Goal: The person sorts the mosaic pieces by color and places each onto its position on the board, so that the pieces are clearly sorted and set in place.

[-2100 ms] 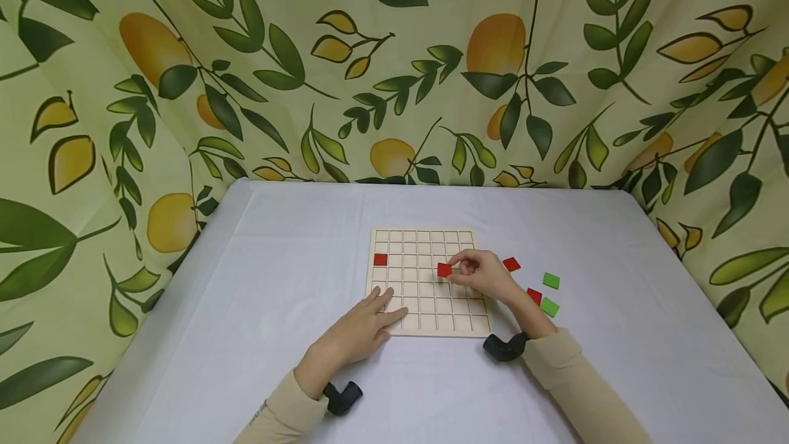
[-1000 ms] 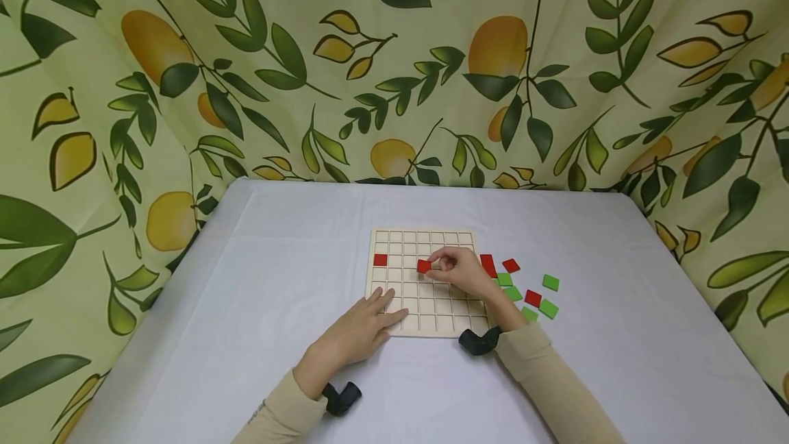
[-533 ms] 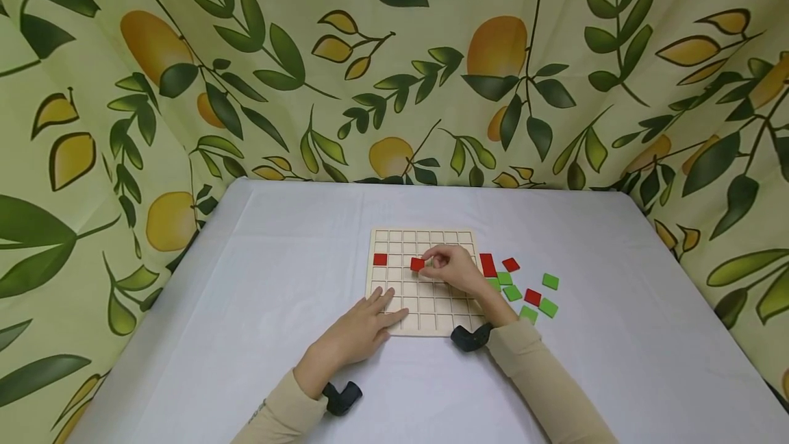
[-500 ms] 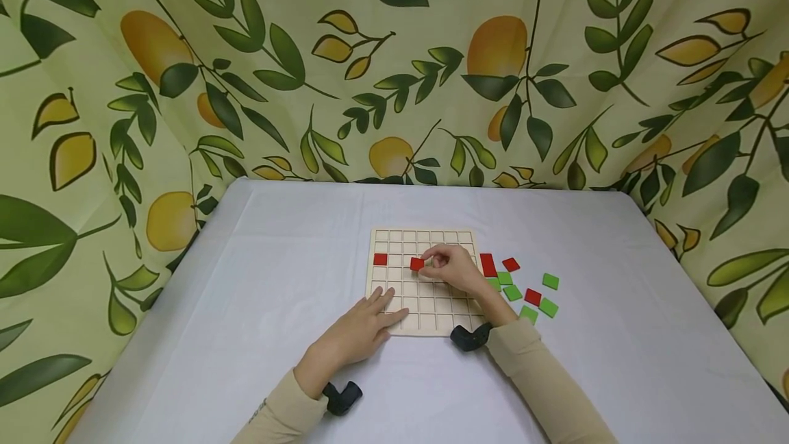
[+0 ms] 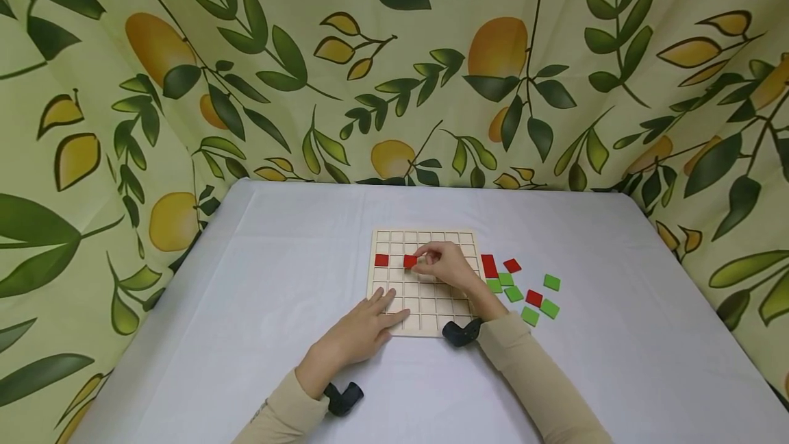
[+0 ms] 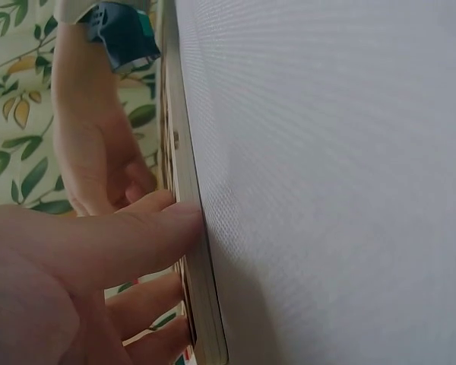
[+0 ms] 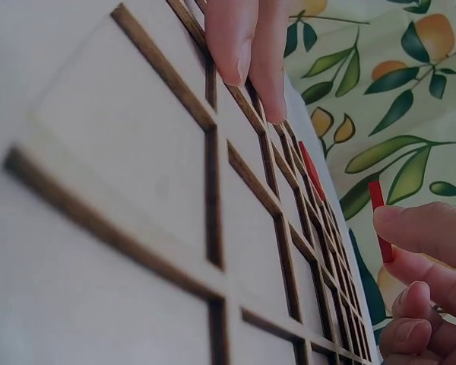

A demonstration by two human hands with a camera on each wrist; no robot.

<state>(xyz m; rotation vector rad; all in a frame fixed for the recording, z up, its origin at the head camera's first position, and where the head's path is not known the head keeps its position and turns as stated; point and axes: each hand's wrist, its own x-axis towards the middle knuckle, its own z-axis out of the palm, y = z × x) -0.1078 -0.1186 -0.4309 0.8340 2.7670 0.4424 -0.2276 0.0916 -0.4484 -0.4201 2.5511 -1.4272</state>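
Note:
A pale wooden board (image 5: 428, 321) with a grid of square recesses lies on the table. My left hand (image 5: 357, 331) rests on its near left corner with fingers spread and straight; in the left wrist view the thumb (image 6: 163, 236) touches the board's side edge. My right hand (image 5: 448, 266) pinches a small red square tile (image 5: 409, 262) between thumb and index finger, above the grid's upper left part. The right wrist view shows this tile edge-on, raised off the board. Another red tile (image 5: 381, 260) sits in a recess of the leftmost column.
Right of the board lie loose tiles: red ones, such as a red tile (image 5: 512, 266), and several green ones, such as a green tile (image 5: 551, 282). A white cloth (image 5: 290, 245) covers the table. A leaf-and-fruit patterned curtain (image 5: 345, 108) hangs behind and beside it.
My right hand has carried the red tile leftward across the board, towards the seated red tile. Loose tiles hidden behind the arm now show. My left hand has stayed in place.

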